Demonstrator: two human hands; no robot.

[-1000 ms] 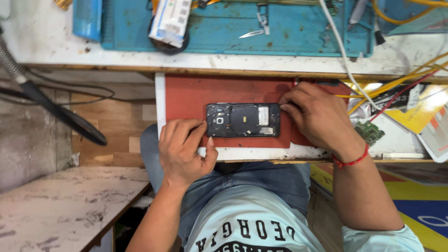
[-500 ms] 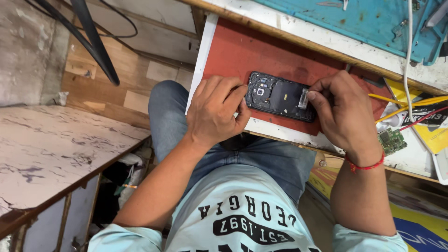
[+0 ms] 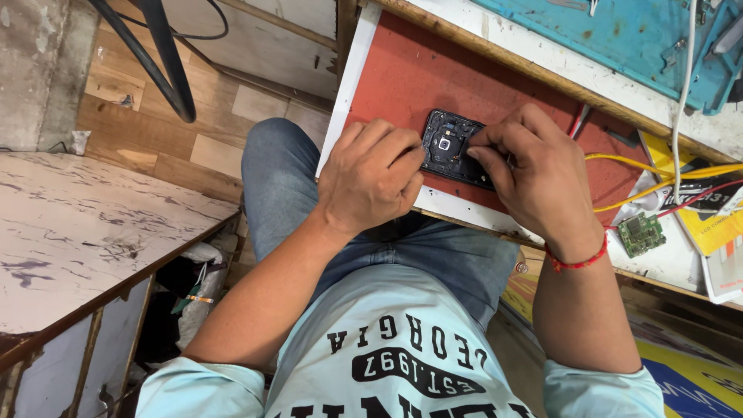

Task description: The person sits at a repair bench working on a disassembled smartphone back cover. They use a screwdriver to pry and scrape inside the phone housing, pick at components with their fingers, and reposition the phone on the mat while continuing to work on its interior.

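Note:
A black phone (image 3: 449, 145) with its back cover off lies on a red mat (image 3: 433, 73) at the near edge of the bench, its inner parts and camera module showing. My left hand (image 3: 371, 174) curls against the phone's left end and steadies it. My right hand (image 3: 534, 170) covers the right half of the phone, with thumb and fingertips pinched down on its inside. Whether those fingers hold a small part or tool is hidden.
A blue work mat (image 3: 619, 39) lies beyond the red one. Yellow and red wires (image 3: 658, 166), a white cable (image 3: 685, 93) and a small green circuit board (image 3: 641, 234) sit to the right. A marbled side table (image 3: 85, 240) stands at left, above a wooden floor.
The view has swung left and closer. My right hand slid further over the phone, now covering its right half, while my left hand stayed at the phone's left end.

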